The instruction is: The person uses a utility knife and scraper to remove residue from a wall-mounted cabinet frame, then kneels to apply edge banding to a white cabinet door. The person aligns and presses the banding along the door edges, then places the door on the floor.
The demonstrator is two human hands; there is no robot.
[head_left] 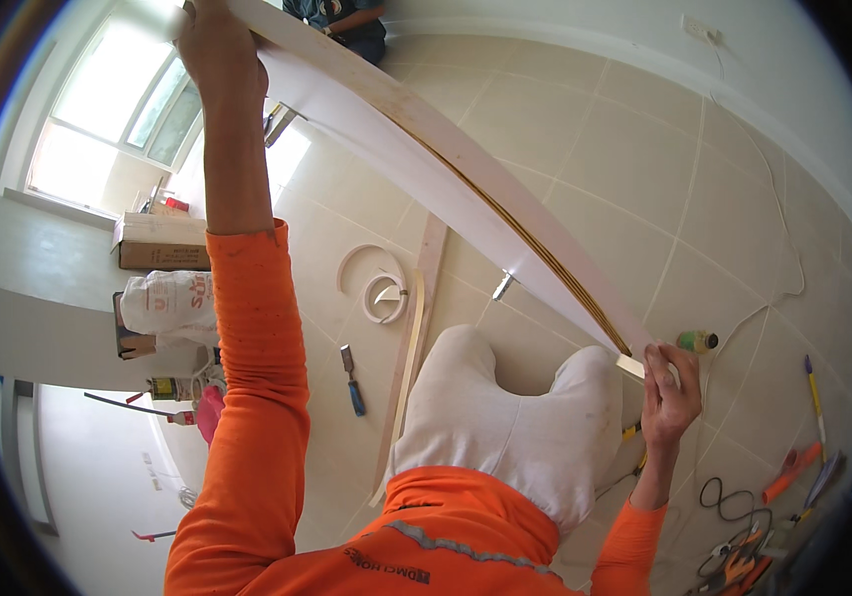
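Observation:
A long white panel [535,194] slants across in front of me from upper left to lower right. Yellow-brown lines [545,253] run along its length toward the near end. At the far left end, my left hand [222,55] is closed around the panel, its fingertips partly lost in glare and at the picture's edge. My right hand [669,397] grips the near right corner, thumb and fingers pressed together beside a pale end piece [630,368]. Metal hinges [503,285] stick out from the panel's lower side. My knees are under its near end.
On the tiled floor lie a blue-handled chisel [351,380], a coiled pale strip [384,298] and a long wooden strip [411,368]. A small bottle [697,342] lies by my right hand. Cords and tools [739,561] are at lower right. Another person [346,25] sits beyond the panel.

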